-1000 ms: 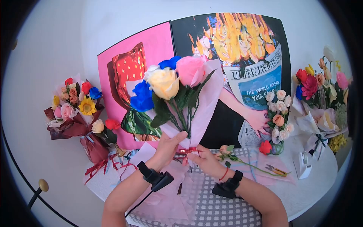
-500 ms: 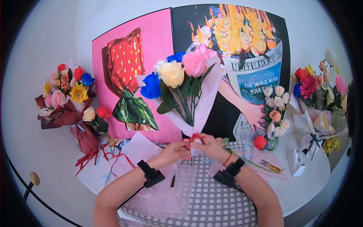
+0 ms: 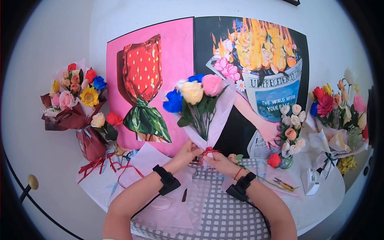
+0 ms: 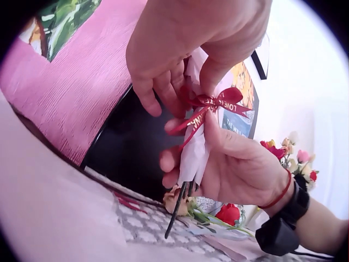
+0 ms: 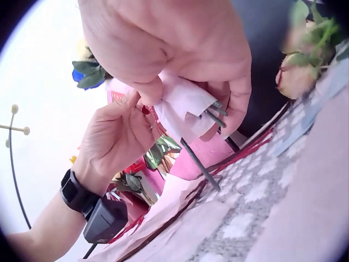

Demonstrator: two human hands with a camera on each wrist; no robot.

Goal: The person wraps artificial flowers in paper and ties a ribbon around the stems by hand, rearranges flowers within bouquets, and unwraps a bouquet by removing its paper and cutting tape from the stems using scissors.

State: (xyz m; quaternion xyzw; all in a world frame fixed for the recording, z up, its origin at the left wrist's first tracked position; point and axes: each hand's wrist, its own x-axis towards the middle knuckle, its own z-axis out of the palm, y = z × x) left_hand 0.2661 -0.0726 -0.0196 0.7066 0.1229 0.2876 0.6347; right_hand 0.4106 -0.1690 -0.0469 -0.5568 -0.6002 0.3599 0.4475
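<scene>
A bouquet [image 3: 192,93] of blue, cream, pink and white roses stands upright in pale pink wrapping paper above the table. Round its narrow neck is a red ribbon bow [image 4: 221,102] with printed gold letters. My left hand [image 3: 185,155] holds the neck beside the bow, its thumb at the knot and fingers behind the paper. Just below the bow, my right hand [image 3: 225,165] grips the wrapped stem end, thumb near the knot. Dark green stems [image 5: 200,164] poke out from under the paper below my right hand.
Pink paper sheets [image 3: 160,208] and a checked cloth [image 3: 224,208] cover the table. Yellow-handled pliers [image 3: 286,185], a white tape dispenser [image 3: 311,182] and a loose red rose [image 3: 274,161] lie right. Wrapped bouquets stand at left [image 3: 76,104] and right [image 3: 338,120]; two paintings [image 3: 180,52] lean behind.
My left hand went from the paper above the ribbon down to the ribbon's end, then back up to the neck. The bouquet now appears lower and smaller; my right hand stayed at the neck.
</scene>
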